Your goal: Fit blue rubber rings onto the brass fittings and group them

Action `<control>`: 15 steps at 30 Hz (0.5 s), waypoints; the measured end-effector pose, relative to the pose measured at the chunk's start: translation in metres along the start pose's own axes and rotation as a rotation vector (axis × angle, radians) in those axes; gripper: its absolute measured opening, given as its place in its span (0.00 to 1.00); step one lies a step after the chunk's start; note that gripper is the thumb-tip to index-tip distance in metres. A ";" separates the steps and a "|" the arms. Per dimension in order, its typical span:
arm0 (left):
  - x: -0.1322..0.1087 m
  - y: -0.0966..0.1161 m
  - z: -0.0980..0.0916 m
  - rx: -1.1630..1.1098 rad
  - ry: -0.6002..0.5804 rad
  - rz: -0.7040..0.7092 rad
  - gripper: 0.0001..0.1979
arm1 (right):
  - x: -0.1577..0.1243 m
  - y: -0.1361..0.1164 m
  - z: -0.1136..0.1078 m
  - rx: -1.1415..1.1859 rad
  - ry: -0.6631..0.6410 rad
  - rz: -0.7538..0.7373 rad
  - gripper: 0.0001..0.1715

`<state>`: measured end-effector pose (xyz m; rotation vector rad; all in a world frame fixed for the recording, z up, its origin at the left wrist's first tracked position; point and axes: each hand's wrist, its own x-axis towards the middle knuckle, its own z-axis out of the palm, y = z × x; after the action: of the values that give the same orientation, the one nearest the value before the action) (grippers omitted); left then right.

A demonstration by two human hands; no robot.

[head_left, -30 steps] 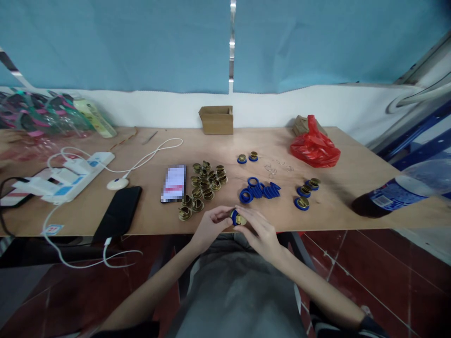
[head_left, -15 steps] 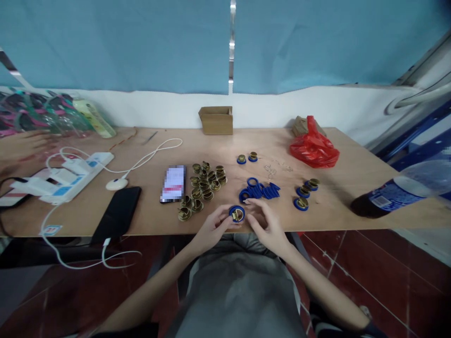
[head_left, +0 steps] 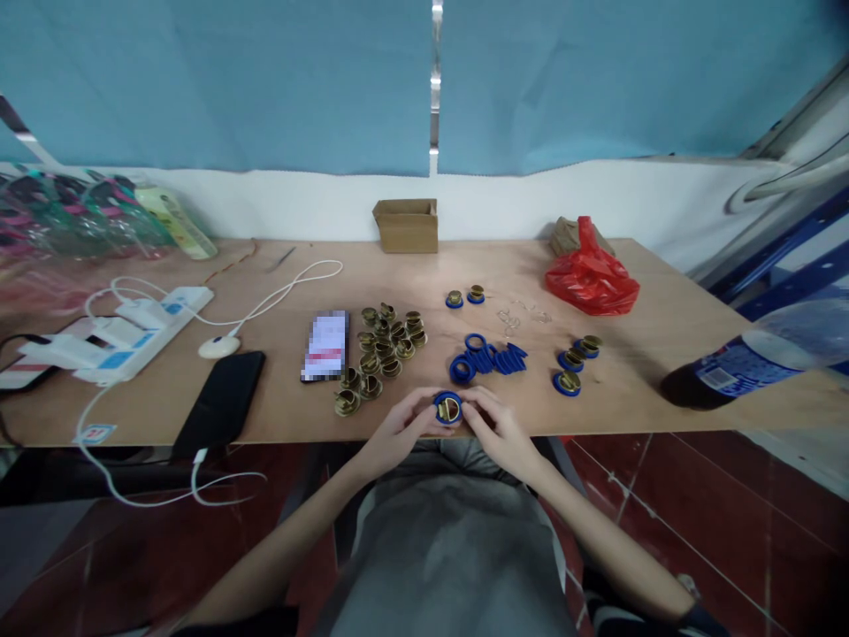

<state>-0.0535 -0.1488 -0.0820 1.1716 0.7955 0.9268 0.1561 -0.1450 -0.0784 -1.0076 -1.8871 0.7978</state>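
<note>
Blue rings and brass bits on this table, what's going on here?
A person holds one blue ring with a brass piece inside it between left hand and right hand, at the near edge of the table. A pile of loose brass pieces lies beyond the left hand, loose blue rings beyond the right, and ringed brass pieces sit further right.

Blue ring (head_left: 448, 395) with a brass fitting (head_left: 449, 410) seated in its centre, open face tilted up toward the viewer. It is pinched between the left hand (head_left: 398, 431) and right hand (head_left: 502, 431), over the table's (head_left: 663, 372) near edge, mid-length.
</note>
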 end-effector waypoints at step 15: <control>0.000 -0.004 0.001 0.049 -0.049 0.001 0.17 | 0.000 -0.002 0.003 -0.042 -0.054 0.027 0.12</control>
<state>-0.0522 -0.1494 -0.0860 1.2330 0.7816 0.8807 0.1530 -0.1458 -0.0781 -1.0490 -1.9476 0.8114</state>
